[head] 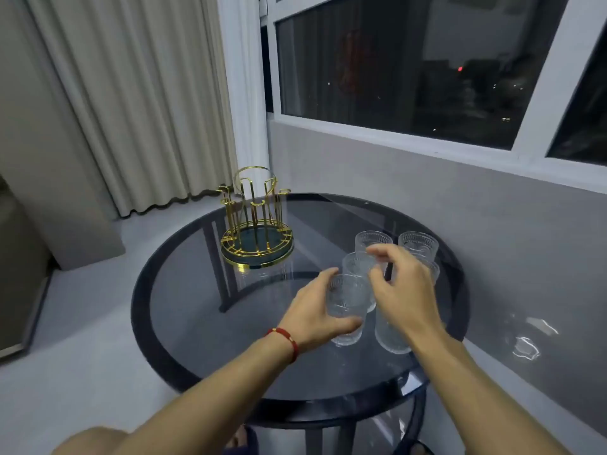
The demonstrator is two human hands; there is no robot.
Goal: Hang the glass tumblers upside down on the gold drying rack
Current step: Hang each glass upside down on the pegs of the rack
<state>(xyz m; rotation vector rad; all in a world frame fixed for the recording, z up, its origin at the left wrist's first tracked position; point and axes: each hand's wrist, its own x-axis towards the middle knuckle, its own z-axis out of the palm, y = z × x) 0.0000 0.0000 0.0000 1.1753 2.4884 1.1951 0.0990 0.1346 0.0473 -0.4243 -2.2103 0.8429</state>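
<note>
Several clear ribbed glass tumblers stand upright in a cluster on the right half of the round dark glass table [184, 323]. My left hand [312, 310] is wrapped around the nearest tumbler [346, 307], thumb below and fingers behind it. My right hand [400, 284] hovers over the cluster with its fingertips pinching the rim of a middle tumbler [356, 264]. Two more tumblers [418, 246] stand at the back and one [389, 336] shows under my right wrist. The gold wire drying rack [258, 224] stands bare at the table's back left.
A grey wall with a dark window runs behind and right of the table. Curtains [138, 103] hang at the back left over a pale floor. The table rim [144, 343] is close to my body.
</note>
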